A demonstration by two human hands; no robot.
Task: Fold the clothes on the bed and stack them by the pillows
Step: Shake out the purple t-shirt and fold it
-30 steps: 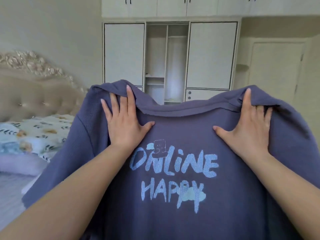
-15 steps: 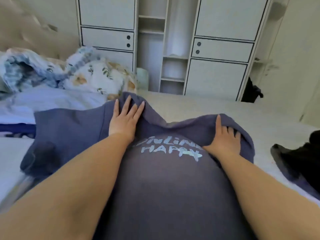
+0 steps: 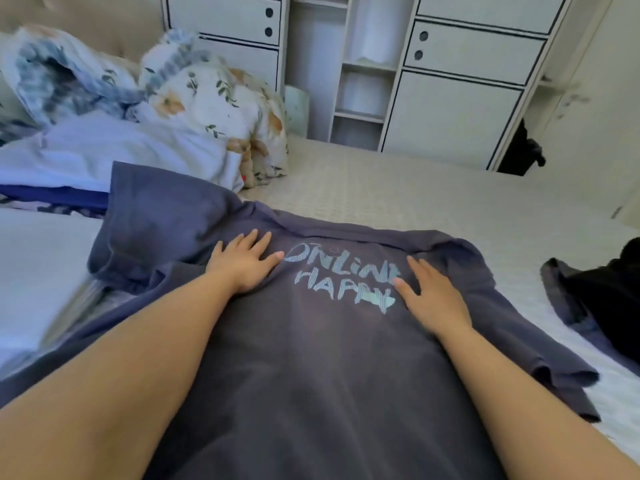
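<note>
A dark blue T-shirt (image 3: 311, 368) with pale "ONLINE HAPPY" lettering lies spread on the bed (image 3: 433, 199), print side up. My left hand (image 3: 246, 261) rests flat on it just left of the lettering, fingers straight. My right hand (image 3: 433, 292) lies flat on it just right of the lettering. One sleeve spreads to the far left, the other bunches at the right. More dark clothes (image 3: 602, 306) lie in a heap at the bed's right edge. Floral pillows (image 3: 214, 98) sit at the far left by the headboard.
A pale blue quilt (image 3: 114, 154) is bunched in front of the pillows. A white wardrobe (image 3: 450, 81) with drawers and open shelves stands beyond the bed. A dark item (image 3: 519, 150) hangs near its right end.
The shirt went from being held up in the air to lying flat on the bed. Both hands let go of its shoulders and now lie flat beside the lettering.
</note>
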